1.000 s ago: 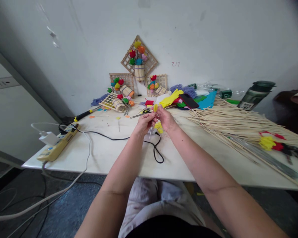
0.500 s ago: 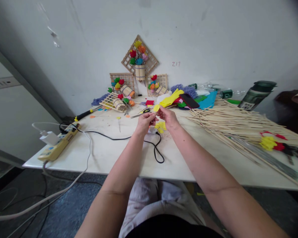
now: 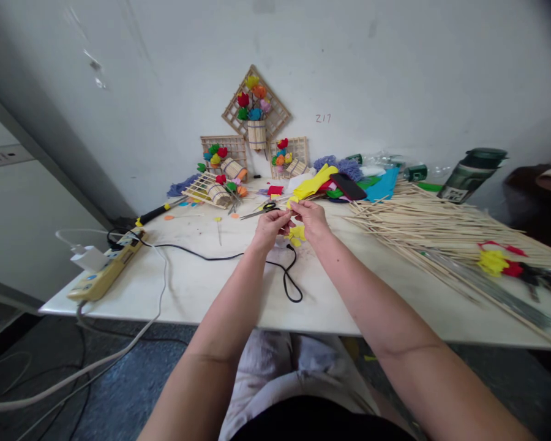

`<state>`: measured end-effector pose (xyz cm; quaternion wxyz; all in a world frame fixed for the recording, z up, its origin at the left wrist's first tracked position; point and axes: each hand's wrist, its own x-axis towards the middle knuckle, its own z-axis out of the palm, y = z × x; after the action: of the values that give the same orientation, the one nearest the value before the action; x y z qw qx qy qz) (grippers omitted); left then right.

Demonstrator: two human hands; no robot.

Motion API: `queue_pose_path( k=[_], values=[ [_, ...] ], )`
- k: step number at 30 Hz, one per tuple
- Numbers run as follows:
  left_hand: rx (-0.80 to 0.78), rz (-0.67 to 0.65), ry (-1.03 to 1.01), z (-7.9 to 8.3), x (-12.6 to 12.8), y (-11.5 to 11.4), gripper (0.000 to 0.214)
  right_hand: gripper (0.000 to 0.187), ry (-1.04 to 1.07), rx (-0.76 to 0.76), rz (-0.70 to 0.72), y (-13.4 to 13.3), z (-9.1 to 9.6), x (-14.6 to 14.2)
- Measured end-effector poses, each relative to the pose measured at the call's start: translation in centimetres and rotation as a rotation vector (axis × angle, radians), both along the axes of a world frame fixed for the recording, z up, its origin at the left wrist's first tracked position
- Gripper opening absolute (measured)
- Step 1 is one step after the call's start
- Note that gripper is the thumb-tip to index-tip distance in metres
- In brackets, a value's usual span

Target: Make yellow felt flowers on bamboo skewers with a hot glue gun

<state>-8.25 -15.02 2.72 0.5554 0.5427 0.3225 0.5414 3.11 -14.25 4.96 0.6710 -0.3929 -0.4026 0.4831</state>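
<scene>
Lowered, both hands pinch yellow felt mid-table.

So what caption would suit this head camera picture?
Left hand and right hand pinch small yellow pieces above a cluttered white table.

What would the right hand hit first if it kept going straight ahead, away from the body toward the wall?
Likely the yellow felt sheet lying just beyond the right hand, then the black phone. Depth is hard to judge from this one view.

Craft workshop, bamboo sticks, felt flowers, scissors
</scene>
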Motion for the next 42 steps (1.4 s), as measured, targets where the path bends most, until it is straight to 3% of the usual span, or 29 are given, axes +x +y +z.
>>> queue_pose_path(
  k=[12,19,27,31,42],
  values=[
    [-0.028,-0.021,0.05,0.2,0.2,-0.1,0.036,0.02,-0.144,0.144,0.071,0.4,-0.1,1.1],
    [-0.046,-0.013,0.064,0.3,0.2,-0.2,0.036,0.024,-0.33,0.217,0.036,1.0,0.0,1.9],
    [-0.018,0.003,0.021,0.2,0.0,-0.1,0.034,0.033,-0.118,0.066,0.234,0.7,0.1,2.2],
    [-0.025,0.006,0.01,0.2,0.0,-0.2,0.034,0.028,-0.044,0.031,0.198,0.7,-0.1,1.8],
    [-0.03,-0.026,0.053,0.0,0.1,-0.1,0.039,0.02,-0.099,0.114,0.103,0.9,-0.5,1.3]
  ],
)
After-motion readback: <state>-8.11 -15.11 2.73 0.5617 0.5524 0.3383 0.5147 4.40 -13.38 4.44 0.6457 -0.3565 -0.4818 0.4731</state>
